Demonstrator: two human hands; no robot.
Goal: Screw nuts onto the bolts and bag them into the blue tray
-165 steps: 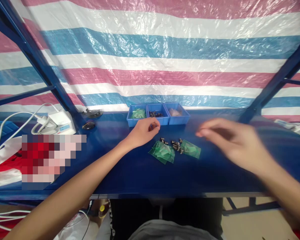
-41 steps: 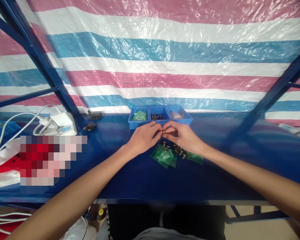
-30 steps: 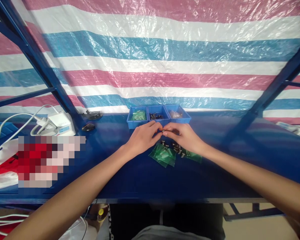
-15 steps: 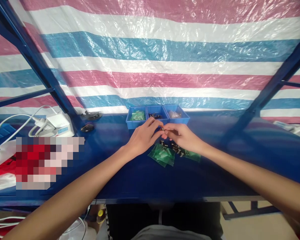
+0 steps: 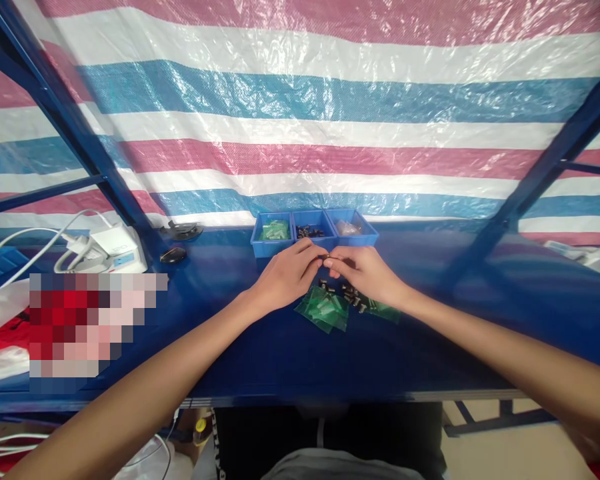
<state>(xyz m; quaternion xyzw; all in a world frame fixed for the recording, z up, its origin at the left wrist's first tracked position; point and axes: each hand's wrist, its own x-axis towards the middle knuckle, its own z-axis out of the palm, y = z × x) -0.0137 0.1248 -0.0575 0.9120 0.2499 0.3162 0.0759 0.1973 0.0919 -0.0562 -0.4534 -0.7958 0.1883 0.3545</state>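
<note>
- Metal part (image 5: 327,257), tiny and mostly covered by fingertips, at the centre of the frame, just below the blue bins.
- Left hand (image 5: 289,273): thumb and fingers pinched on its left side.
- Right hand (image 5: 370,273): thumb and forefinger clamped on its right side.
- 3 blue bins stand in a row at upper centre: the left bin (image 5: 271,250) holds green bags (image 5: 275,231), the middle bin (image 5: 312,219) dark small pieces (image 5: 307,232), the right bin (image 5: 364,238) something pale and translucent.
- Below the hands, loose metal pieces (image 5: 357,303) lie beside and between 2 groups of flat green packets (image 5: 325,312).
</note>
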